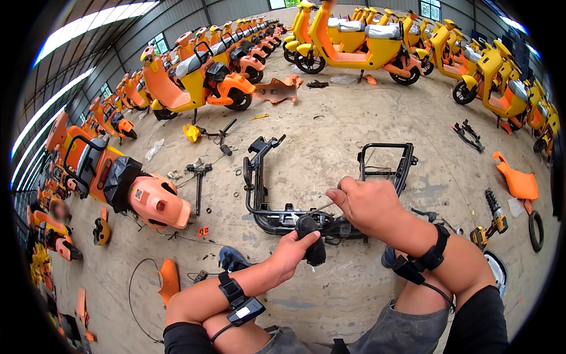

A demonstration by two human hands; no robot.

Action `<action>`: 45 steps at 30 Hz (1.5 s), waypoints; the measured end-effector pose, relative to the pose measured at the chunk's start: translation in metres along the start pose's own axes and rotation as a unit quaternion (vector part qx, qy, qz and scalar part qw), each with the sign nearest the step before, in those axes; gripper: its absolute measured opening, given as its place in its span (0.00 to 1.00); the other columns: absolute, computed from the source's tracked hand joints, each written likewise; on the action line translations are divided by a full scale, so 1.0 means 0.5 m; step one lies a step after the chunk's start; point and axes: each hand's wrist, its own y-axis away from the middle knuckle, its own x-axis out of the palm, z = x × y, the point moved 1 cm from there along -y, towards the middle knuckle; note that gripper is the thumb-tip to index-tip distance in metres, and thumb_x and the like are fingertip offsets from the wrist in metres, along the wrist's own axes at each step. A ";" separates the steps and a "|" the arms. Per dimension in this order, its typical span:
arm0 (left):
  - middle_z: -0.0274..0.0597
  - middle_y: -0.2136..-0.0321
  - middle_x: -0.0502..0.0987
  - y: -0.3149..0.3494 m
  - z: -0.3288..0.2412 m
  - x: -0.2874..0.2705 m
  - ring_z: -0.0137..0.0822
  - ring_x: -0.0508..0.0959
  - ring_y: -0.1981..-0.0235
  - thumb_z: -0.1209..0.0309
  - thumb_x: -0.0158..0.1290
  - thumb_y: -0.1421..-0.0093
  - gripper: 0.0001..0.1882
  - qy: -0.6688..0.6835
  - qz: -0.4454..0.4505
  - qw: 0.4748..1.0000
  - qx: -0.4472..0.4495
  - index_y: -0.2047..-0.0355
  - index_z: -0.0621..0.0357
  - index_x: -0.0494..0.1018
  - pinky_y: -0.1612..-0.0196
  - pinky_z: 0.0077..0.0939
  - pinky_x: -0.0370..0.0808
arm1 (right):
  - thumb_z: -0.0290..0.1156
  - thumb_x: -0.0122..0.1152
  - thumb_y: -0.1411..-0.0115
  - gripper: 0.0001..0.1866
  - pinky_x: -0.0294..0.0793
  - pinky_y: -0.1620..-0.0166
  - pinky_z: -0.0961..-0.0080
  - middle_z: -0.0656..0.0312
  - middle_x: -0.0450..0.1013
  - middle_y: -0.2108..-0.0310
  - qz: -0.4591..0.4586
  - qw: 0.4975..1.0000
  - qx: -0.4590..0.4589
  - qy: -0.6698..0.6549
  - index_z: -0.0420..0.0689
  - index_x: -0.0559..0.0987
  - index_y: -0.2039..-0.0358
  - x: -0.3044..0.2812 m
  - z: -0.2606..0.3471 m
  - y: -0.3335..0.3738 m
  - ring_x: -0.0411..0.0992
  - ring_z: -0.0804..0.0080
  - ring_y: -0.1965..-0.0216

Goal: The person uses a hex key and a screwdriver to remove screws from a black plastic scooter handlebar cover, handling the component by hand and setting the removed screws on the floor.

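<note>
My left hand (289, 256) is closed around a black, rounded, oblong part (314, 248), whose kind I cannot make out. My right hand (372, 203) is closed above and to the right of it, pinching a thin grey cable or rod (323, 207) that slants down toward the black part. Whether the two are joined I cannot tell. Just beyond both hands lies a black tubular scooter frame (257, 192) on the concrete floor, with dark wiring along its near bar. The right fist hides part of the frame.
A yellow cordless drill (500, 222), a coil-spring shock absorber (493, 202) and an orange panel (519, 177) lie right. A black fork-like part (199, 183) and an orange-and-yellow scooter (158, 200) are left. More scooters (359, 47) stand in rows behind. My shoes (232, 258) flank the frame.
</note>
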 end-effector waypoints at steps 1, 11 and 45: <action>0.40 0.60 0.80 0.000 0.001 0.000 0.33 0.80 0.59 0.64 0.55 0.33 0.13 -0.006 0.000 1.000 0.000 0.53 0.58 0.73 0.53 0.33 0.78 | 0.41 0.59 0.37 0.17 0.75 0.64 0.64 0.52 0.74 0.69 -0.026 0.999 -0.020 -0.003 0.38 0.73 0.61 0.010 -0.004 0.000 0.74 0.58 0.65; 0.40 0.60 0.80 -0.002 -0.001 0.001 0.33 0.80 0.59 0.64 0.54 0.33 0.13 0.007 -0.009 1.000 -0.012 0.52 0.57 0.72 0.54 0.33 0.79 | 0.37 0.59 0.38 0.14 0.75 0.67 0.62 0.52 0.74 0.72 -0.266 0.941 -0.203 -0.056 0.39 0.72 0.62 0.056 -0.017 -0.004 0.74 0.53 0.68; 0.41 0.60 0.80 0.000 0.001 0.001 0.33 0.81 0.59 0.64 0.54 0.33 0.14 0.011 0.002 1.000 -0.029 0.52 0.57 0.72 0.53 0.32 0.79 | 0.39 0.53 0.35 0.21 0.73 0.56 0.61 0.48 0.70 0.62 0.028 1.000 -0.008 -0.013 0.37 0.68 0.49 -0.010 0.006 0.002 0.72 0.53 0.58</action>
